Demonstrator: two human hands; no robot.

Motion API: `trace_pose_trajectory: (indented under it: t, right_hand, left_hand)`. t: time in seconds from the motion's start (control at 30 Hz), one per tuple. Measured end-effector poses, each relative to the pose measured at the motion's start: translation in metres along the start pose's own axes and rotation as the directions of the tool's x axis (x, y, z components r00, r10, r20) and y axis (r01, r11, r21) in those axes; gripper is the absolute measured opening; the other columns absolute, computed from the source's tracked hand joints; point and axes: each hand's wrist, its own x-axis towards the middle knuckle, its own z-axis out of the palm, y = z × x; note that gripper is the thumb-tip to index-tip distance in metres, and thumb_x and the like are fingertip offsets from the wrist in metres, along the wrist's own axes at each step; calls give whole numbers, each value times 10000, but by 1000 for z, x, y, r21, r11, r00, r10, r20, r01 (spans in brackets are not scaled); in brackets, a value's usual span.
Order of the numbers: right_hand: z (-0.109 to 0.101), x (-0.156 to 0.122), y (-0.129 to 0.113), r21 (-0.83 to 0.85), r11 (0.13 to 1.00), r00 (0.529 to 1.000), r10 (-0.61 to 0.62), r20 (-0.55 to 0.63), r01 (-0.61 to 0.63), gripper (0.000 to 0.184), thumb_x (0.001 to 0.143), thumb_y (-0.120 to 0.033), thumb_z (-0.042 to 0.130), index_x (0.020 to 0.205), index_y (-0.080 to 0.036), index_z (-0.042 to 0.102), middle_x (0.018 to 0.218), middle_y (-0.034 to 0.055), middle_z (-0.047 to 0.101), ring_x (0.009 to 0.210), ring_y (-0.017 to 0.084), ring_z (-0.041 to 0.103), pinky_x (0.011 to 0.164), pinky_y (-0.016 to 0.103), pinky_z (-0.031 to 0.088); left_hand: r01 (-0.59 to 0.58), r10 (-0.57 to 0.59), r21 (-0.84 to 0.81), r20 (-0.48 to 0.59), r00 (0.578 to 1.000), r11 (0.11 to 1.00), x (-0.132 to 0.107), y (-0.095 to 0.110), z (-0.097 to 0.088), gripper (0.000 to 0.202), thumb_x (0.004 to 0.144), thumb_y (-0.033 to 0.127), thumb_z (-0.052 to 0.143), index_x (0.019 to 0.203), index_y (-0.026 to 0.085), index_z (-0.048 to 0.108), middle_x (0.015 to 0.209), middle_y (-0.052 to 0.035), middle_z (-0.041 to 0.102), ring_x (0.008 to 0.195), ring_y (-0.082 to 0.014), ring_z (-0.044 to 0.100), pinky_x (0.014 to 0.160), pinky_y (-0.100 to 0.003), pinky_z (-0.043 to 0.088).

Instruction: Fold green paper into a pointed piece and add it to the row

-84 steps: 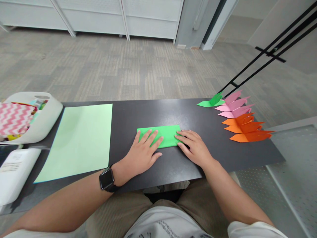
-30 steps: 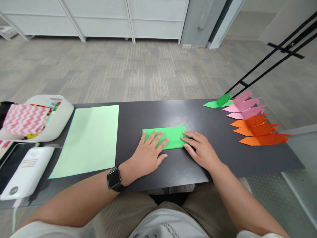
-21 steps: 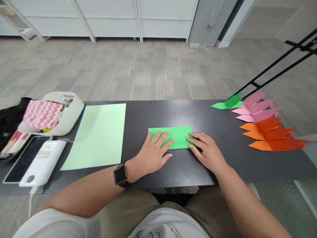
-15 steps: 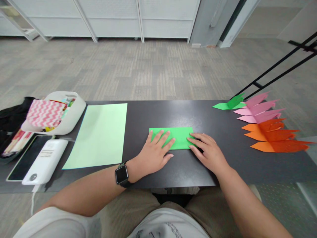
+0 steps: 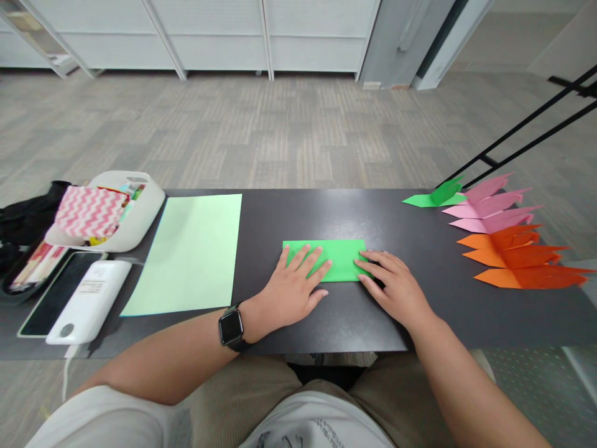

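A bright green sheet of paper (image 5: 346, 261), folded into a flat rectangle, lies on the dark table in front of me. Spread over its left part, my left hand (image 5: 296, 286) rests flat with the fingers apart. My right hand (image 5: 392, 283) touches the paper's right end with its fingertips, the fingers stretched out and slightly apart. Neither hand grips anything. Part of the paper's left side and its right edge are hidden under the fingers.
Left of my hands lies a pale green sheet stack (image 5: 191, 255). Beyond it are a white basket (image 5: 144, 214), a white power bank (image 5: 91, 302) with a cable and a phone (image 5: 41, 311). Folded green (image 5: 436, 196), pink (image 5: 489, 208) and orange paper figures (image 5: 517, 261) stand at right.
Both hands stay in the same places on the green paper. Only the camera view has shifted very slightly.
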Motion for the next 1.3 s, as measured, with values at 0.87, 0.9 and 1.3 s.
trace_pose_trajectory:
  t: [0.87, 0.9, 1.3]
  right_hand:
    - [-3, 1, -4, 47, 998, 999, 47, 25, -48, 302, 1084, -354, 612, 1317, -294, 795, 1425, 99, 745, 1303, 305, 711, 1219, 605, 506]
    - [-3, 2, -5, 52, 997, 998, 58, 21, -59, 299, 1089, -356, 603, 1303, -292, 802, 1412, 97, 752, 1296, 303, 713, 1210, 597, 514]
    - [2, 4, -9, 23, 997, 996, 81, -31, -80, 249, 1056, -303, 649, 1219, -271, 835, 1350, 97, 778, 1231, 293, 726, 1127, 539, 576]
  left_hand:
    - [14, -14, -28, -25, 1000, 1000, 5, -3, -9, 511, 1118, 533, 495, 1568, 324, 620, 1709, -90, 510, 1557, -373, 478, 1273, -677, 344]
    - [22, -23, -36, -27, 999, 999, 7, -3, -10, 480, 1128, 514, 480, 1538, 331, 650, 1689, -81, 537, 1540, -366, 497, 1263, -673, 358]
    - [-11, -8, -110, -171, 985, 994, 32, -2, -8, 372, 1131, 363, 511, 1213, 213, 841, 1372, -117, 725, 1329, -297, 629, 1290, -565, 426]
